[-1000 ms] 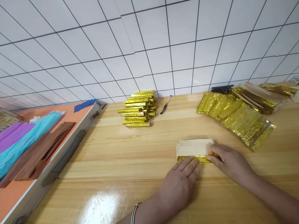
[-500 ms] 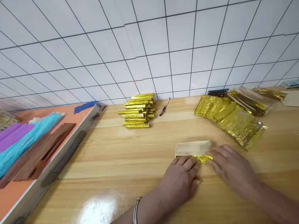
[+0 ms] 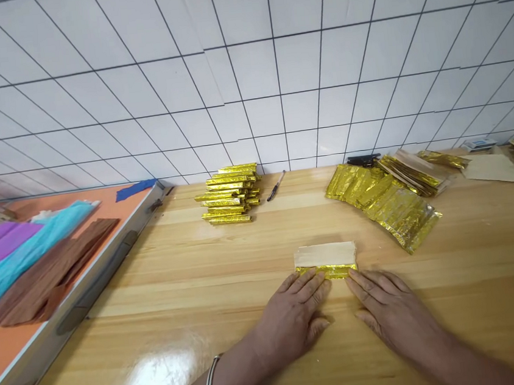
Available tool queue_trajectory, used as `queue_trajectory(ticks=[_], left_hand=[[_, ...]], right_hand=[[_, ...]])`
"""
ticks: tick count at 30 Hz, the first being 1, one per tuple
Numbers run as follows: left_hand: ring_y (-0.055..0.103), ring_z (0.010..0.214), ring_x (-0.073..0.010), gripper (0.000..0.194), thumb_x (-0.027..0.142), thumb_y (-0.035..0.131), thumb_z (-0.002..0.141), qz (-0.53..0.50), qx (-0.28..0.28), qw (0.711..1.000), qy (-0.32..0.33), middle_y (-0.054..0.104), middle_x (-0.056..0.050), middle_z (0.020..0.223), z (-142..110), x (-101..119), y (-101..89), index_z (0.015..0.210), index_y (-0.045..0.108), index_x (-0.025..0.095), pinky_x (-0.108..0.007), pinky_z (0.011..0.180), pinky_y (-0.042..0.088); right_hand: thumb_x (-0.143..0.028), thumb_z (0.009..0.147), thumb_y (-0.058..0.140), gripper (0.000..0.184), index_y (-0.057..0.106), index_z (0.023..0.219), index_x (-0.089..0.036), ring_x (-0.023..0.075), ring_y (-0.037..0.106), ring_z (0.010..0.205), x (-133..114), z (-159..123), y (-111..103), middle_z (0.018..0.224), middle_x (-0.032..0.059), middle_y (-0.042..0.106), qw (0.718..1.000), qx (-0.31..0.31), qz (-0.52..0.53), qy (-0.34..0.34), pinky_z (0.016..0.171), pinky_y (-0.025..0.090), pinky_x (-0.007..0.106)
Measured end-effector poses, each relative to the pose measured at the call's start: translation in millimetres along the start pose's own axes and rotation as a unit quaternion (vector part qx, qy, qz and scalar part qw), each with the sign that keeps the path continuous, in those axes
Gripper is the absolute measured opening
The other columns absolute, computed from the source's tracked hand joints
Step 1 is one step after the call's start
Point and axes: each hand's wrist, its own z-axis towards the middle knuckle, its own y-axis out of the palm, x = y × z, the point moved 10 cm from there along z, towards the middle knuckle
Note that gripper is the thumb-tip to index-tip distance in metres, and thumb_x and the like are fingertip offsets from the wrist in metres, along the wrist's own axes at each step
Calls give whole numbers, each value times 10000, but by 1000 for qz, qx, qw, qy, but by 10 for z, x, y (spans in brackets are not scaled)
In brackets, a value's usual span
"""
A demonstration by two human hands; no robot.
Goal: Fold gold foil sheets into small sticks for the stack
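Note:
A sheet of gold foil paper [image 3: 325, 255] lies on the wooden table with its pale beige back facing up. Its near edge is folded over into a gold strip. My left hand [image 3: 292, 311] lies flat with its fingertips on the left part of that strip, thumb apart. On the right end of the fold rest the outstretched fingertips of my right hand [image 3: 391, 307]. Beyond the hands, a pile of narrow gold foil rolls [image 3: 230, 195] sits near the wall, and a fanned stack of gold foil sheets [image 3: 381, 201] spreads to the right.
A pen [image 3: 276, 186] lies beside the rolls. At back right are more foil sheets [image 3: 409, 173], a black object [image 3: 364, 160] and a pale paper piece [image 3: 493, 168]. To the left, an orange-bottomed tray [image 3: 7, 350] with a raised edge holds brown, turquoise and purple crepe paper [image 3: 58, 274].
My right fingers have flattened and come down onto the right end of the fold, while my left hand stays pressed on it. The whole view has shifted slightly.

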Motion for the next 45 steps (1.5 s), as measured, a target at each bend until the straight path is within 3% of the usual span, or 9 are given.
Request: queue_trajectory(ticks=[7, 22, 29, 31, 34, 36, 38, 42, 45], left_hand=[[379, 1242, -240, 561, 451, 486, 848, -6, 24, 999, -44, 468, -65, 1322, 58, -17, -26, 1344, 369, 216, -422, 1066, 267], [388, 1245, -247, 487, 361, 406, 906, 82, 16, 992, -96, 455, -91, 1345, -180, -62, 18, 1351, 340, 174, -391, 949, 345], [428, 1188, -247, 524, 422, 473, 867, 66, 34, 992, -100, 511, -97, 1270, -124, -90, -86, 1314, 386, 162, -422, 1033, 245], [454, 1155, -236, 475, 435, 468, 870, 53, 40, 992, -107, 538, -82, 1226, -78, -139, -155, 1270, 433, 183, -425, 1055, 217], [483, 1117, -223, 397, 454, 431, 884, 46, 49, 990, -123, 564, -77, 1164, 11, -258, -225, 1182, 501, 201, -420, 1043, 240], [480, 1125, -220, 413, 487, 455, 863, 44, 51, 990, -122, 558, -79, 1171, 76, -349, -234, 1157, 514, 203, -412, 1045, 241], [449, 1171, -226, 463, 505, 503, 830, 39, 48, 993, -100, 520, -85, 1239, 150, -434, -229, 1183, 498, 205, -414, 1066, 203], [305, 1307, -207, 466, 407, 491, 867, 18, -1, 1000, 10, 455, -32, 1350, 354, -529, -198, 1302, 399, 266, -399, 1073, 162], [269, 1330, -193, 450, 313, 496, 872, 24, -59, 995, 81, 448, 21, 1365, 527, -565, -189, 1309, 388, 315, -377, 1051, 186]], right_hand=[[-352, 788, 600, 460, 541, 1221, -208, 257, 514, 930, -36, 200, 14, 1020, 89, 624, 999, -30, 5, 36, 847, 408, 421], [-315, 850, 507, 427, 518, 1238, -139, 287, 466, 1110, 68, -70, 42, 1232, 120, 560, 1000, -4, -19, 24, 919, 379, 454], [-331, 800, 552, 317, 630, 1066, -177, 251, 549, 913, -292, -167, -158, 976, 88, 648, 998, 12, 61, 28, 805, 459, 386], [-342, 799, 569, 234, 646, 996, -241, 204, 562, 889, -449, -129, -254, 949, 37, 655, 990, -31, 136, -4, 800, 470, 320], [-316, 822, 570, 110, 655, 889, -296, 135, 585, 830, -692, -127, -386, 853, -31, 668, 954, -125, 242, -127, 744, 480, 221], [-247, 840, 543, 192, 631, 1006, -285, 129, 593, 862, -588, -130, -479, 907, -31, 677, 952, -113, 240, -152, 766, 481, 212], [-195, 839, 514, 324, 566, 1153, -251, 156, 575, 969, -336, -110, -551, 1020, 2, 663, 967, -41, 206, -143, 857, 465, 258], [-154, 847, 445, 433, 476, 1274, -215, 225, 523, 1075, 220, 56, -367, 1191, 75, 580, 994, 11, 93, -49, 931, 425, 398], [-151, 840, 445, 545, 353, 1372, -222, 268, 398, 1226, 333, 317, -237, 1357, 97, 441, 998, 4, 45, -38, 979, 374, 455]])
